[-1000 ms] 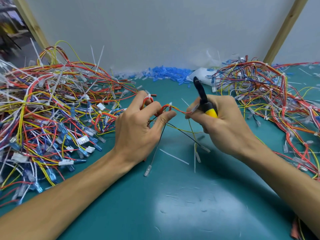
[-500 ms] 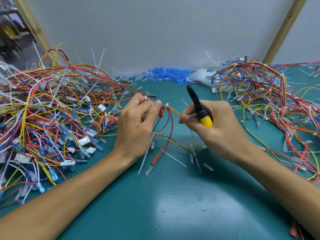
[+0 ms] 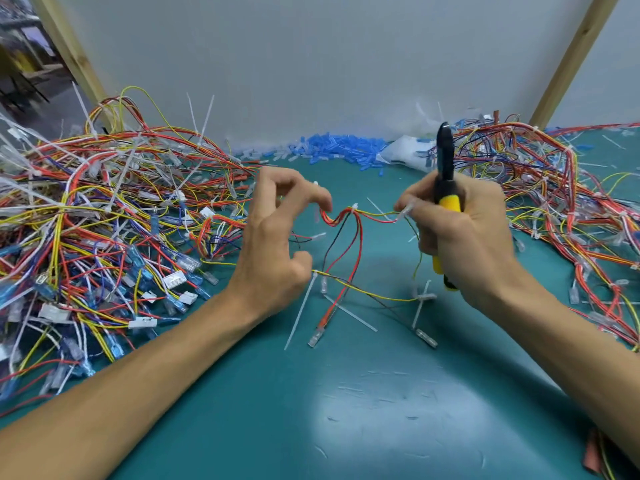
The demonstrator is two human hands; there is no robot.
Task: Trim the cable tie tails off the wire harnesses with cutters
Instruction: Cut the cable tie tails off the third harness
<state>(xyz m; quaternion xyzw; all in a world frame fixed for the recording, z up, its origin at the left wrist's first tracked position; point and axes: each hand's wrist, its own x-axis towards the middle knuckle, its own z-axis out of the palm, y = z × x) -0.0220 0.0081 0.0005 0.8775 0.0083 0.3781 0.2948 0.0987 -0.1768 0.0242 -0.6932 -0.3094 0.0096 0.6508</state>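
A large tangle of harnesses (image 3: 104, 220) lies left of the harness (image 3: 346, 230) being worked on. Many long white tie tails stick out of it, so most of the job looks undone. The left hand (image 3: 273, 244) hovers at the harness's left end with its fingers loosely curled. The forefinger touches the red wires, but whether it actually grips them cannot be told. The harness hangs between both hands over the green mat (image 3: 346, 410). At least two tails (image 3: 299, 313) on it are uncut and point down below it. One loose tail lies on the mat beneath. At the harness's right end, the right hand (image 3: 474, 244) is wrapped around the yellow-handled cutters (image 3: 446, 188) and pinches a connector with its fingertips. The cutter tips point up, away from any tie. Right of the harness sits a second pile (image 3: 571, 202) with few long tails, probably the finished ones.
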